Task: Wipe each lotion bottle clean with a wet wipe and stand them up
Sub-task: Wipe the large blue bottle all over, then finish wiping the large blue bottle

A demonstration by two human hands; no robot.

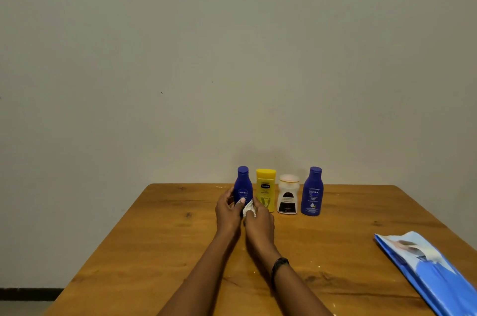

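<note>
Dark blue plastic marks the bottle in hand: the small blue bottle is held upright at the far middle of the wooden table, its cap up and its label toward the camera. It is gripped by the left hand, whose fingers are curled round its left side while the thumb is laid across the lower front. A crumpled white wet wipe is pinched in the right hand and pressed against the bottle's lower right side. Whether the base of the bottle is resting on the table cannot be told, since it is hidden by the hands.

Just beside this bottle, on its right, a yellow bottle is stood upright. Next along, a white bottle with a dark label is seen, and beyond that a second blue bottle, also upright. Well apart from the held bottle, toward the near right edge, a blue packet is laid flat. A dark wristband is worn on the right arm.

All four bottles are seen upright, so the standing part is judged nearly done. The wiping of the held bottle is judged to be under way. Whether the other three are already wiped cannot be read from their surfaces; if not, three are left.
</note>
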